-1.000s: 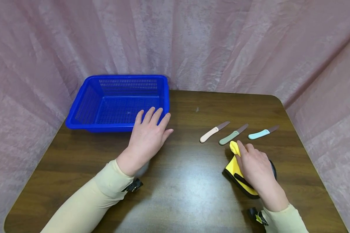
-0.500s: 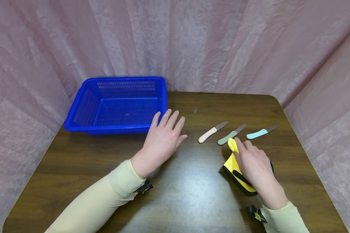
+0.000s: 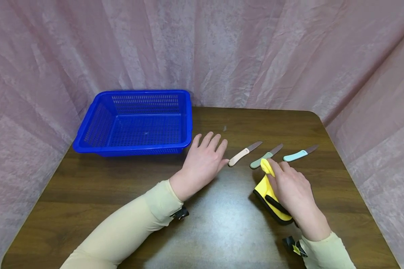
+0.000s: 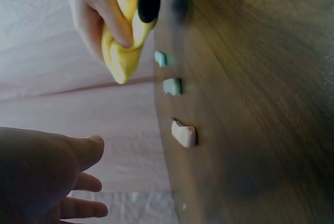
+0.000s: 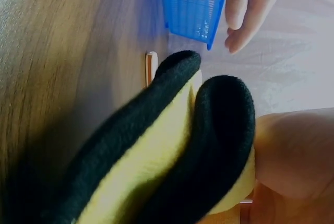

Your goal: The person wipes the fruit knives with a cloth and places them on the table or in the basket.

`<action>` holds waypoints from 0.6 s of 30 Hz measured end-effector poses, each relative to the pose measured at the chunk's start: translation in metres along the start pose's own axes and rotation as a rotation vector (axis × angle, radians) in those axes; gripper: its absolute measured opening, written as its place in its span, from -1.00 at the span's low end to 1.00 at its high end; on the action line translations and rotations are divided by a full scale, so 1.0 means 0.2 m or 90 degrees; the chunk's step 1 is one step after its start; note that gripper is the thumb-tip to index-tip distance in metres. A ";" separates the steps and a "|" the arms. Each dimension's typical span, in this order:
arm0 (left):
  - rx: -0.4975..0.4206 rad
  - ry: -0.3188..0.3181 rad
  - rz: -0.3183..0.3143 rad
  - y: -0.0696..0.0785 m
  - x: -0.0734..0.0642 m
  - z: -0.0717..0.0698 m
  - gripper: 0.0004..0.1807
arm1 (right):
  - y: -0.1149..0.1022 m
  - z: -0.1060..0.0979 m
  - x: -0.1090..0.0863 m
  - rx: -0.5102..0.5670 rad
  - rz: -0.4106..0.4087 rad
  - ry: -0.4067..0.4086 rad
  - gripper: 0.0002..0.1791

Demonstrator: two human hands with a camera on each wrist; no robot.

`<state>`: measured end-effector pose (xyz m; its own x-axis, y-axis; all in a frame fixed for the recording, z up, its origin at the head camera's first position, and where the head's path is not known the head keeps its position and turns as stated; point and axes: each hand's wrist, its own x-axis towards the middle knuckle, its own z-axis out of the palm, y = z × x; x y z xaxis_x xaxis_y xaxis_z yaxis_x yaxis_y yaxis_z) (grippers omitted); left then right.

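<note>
My right hand (image 3: 293,188) pinches a yellow cloth with black edging (image 3: 267,190) near the table's right side; the palm hides part of it. In the right wrist view the cloth's folded black edges (image 5: 224,114) fill the middle. With fingers spread, my left hand (image 3: 202,166) is over the table between the basket and the knives, holding nothing. Its thumb appears close to the cream-handled knife (image 3: 239,157); in the left wrist view that hand (image 4: 47,172) stands apart from the handle (image 4: 183,134). A green-handled knife (image 3: 260,160) and a light blue-handled knife (image 3: 295,155) lie farther right.
A blue plastic basket (image 3: 131,149) with slotted walls stands at the back left of the brown wooden table (image 3: 121,186). Pink curtains (image 3: 222,52) hang behind the table and at its sides. The knives' blades point away to the back right.
My left hand has moved right, from the basket's front corner to beside the cream-handled knife. My right hand keeps hold of the yellow cloth, almost in the same place.
</note>
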<state>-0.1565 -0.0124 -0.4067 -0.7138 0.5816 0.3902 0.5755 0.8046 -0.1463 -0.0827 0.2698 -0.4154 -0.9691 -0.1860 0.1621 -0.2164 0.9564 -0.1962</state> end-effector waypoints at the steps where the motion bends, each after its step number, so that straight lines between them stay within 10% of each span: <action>1: 0.005 0.000 0.000 0.01 0.01 0.01 -0.37 | 0.00 0.00 0.00 0.003 0.001 0.005 -0.41; 18: -0.020 -0.073 -0.024 0.11 0.11 0.15 -0.39 | -0.01 0.01 0.01 0.043 0.060 -0.028 -0.55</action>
<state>-0.1719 0.0214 -0.4277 -0.7750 0.5627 0.2876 0.5587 0.8228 -0.1043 -0.0853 0.2674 -0.4156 -0.9895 -0.1065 0.0980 -0.1298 0.9529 -0.2742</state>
